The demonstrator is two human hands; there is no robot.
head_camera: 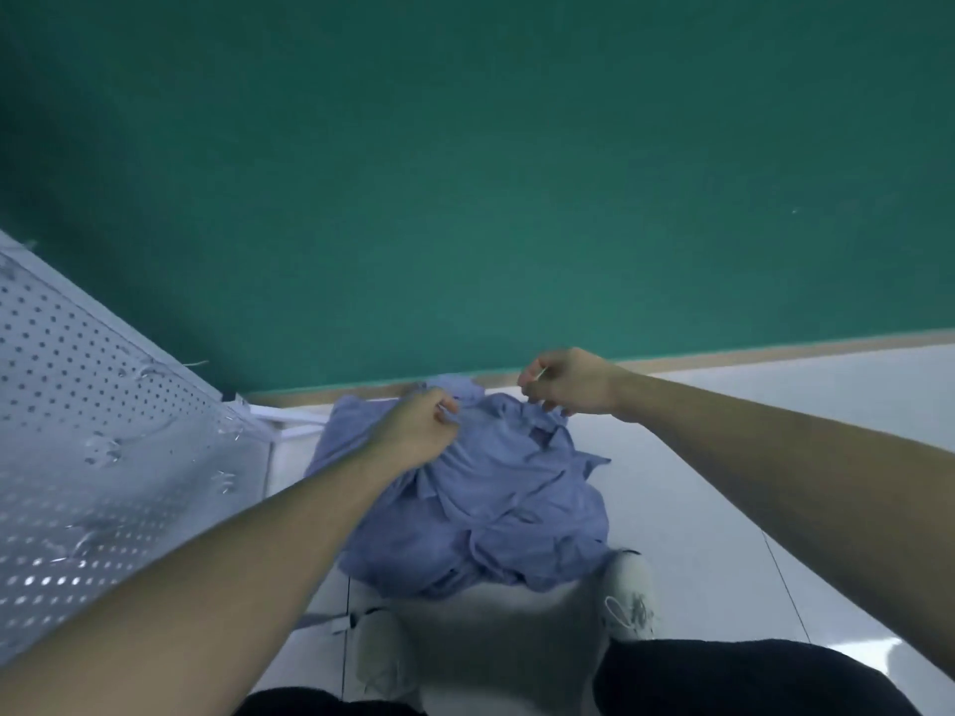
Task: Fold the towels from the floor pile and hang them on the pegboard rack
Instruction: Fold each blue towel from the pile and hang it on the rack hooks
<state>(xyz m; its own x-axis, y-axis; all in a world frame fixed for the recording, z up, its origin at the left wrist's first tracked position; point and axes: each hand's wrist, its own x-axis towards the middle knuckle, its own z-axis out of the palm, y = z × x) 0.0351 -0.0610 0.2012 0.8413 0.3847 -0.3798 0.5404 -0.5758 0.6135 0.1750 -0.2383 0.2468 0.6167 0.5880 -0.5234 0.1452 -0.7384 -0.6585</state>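
Observation:
A crumpled pile of light blue towels [496,498] lies on the white floor in front of my feet. My left hand [418,431] is on the pile's upper left part, fingers curled and pinching a fold of blue cloth. My right hand [566,382] hovers over the pile's far edge with fingers curled; it seems to pinch a towel edge, though the contact is blurred. The white pegboard rack [103,431] stands at the left, with metal hooks sticking out of it.
A green wall [465,173] with a wooden baseboard [723,356] runs behind the pile. My white shoes [630,591] and dark trousers [723,679] are at the bottom. White floor tiles [749,457] stretch to the right.

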